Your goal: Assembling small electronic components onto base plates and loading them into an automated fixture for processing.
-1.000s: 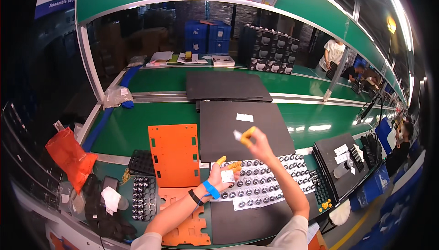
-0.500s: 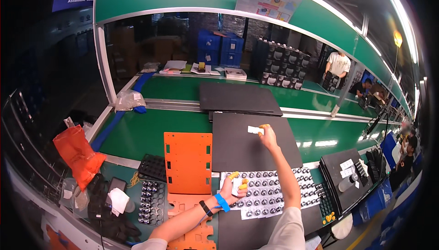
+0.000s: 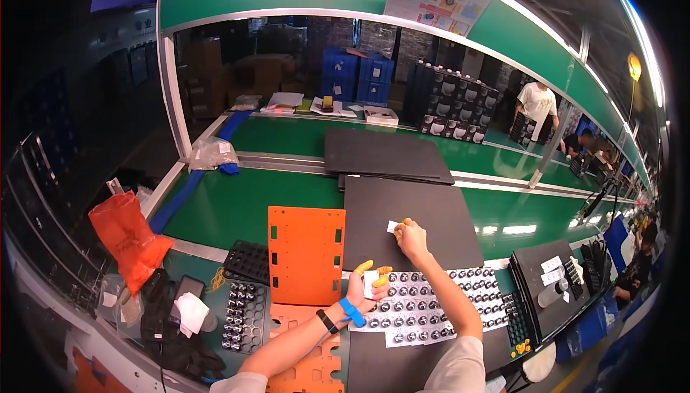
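Small white label (image 3: pixel 392 226) lies flat on the black panel (image 3: pixel 410 213), near its front

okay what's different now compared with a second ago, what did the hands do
The right hand, which a second ago held a small white label up in the air, has come down and now presses that white label onto the large flat black panel. The left hand has stayed by the white sheet of round silver-black parts, holding a small white piece. The orange perforated plate has not moved.

Matt black flat panel (image 3: pixel 413 217), smooth; small white paper label (image 3: pixel 393 226); glossy orange plastic plate (image 3: pixel 305 253); smooth green belt surface (image 3: pixel 230 206).
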Demonstrator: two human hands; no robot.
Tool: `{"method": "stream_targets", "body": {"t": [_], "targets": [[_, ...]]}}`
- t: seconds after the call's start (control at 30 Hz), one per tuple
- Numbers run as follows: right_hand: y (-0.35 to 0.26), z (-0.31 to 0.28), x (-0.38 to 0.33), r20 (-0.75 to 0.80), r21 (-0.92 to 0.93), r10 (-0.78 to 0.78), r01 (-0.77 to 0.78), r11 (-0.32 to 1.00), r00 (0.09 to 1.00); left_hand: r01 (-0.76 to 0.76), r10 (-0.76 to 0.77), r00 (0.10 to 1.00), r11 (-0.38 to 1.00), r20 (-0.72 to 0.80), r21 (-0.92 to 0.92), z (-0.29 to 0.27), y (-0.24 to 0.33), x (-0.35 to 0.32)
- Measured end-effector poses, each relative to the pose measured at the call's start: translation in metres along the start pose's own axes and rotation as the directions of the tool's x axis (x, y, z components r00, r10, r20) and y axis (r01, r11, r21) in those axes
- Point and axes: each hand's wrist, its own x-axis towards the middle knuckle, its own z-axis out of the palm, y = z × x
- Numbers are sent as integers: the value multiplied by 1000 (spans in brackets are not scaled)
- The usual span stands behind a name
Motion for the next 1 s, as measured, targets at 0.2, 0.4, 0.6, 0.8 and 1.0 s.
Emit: {"method": "stream_targets", "body": {"t": [0.2,0.4,0.6,0.8,1.0], "targets": [[-15,-21,-19,-15,17,18,-18,1000,1000,12,-13,999,1000,-37,-11,-1,3,2],[-85,-104,-30,-125,511,-96,147,847,988,6,26,962,993,-273,118,-28,0,14],[-97,-138,-49,90,499,-144,81,863,985,-47,76,964,992,-256,119,-12,-5,4],[-2,-71,-44,7,170,176,-174,970,984,70,-59,988,995,-142,70,-13,-10,11],[13,-36,-41,22,-6,74,-74,997,997,154,-151,987,986,-56,60,-24,0,10]]}}
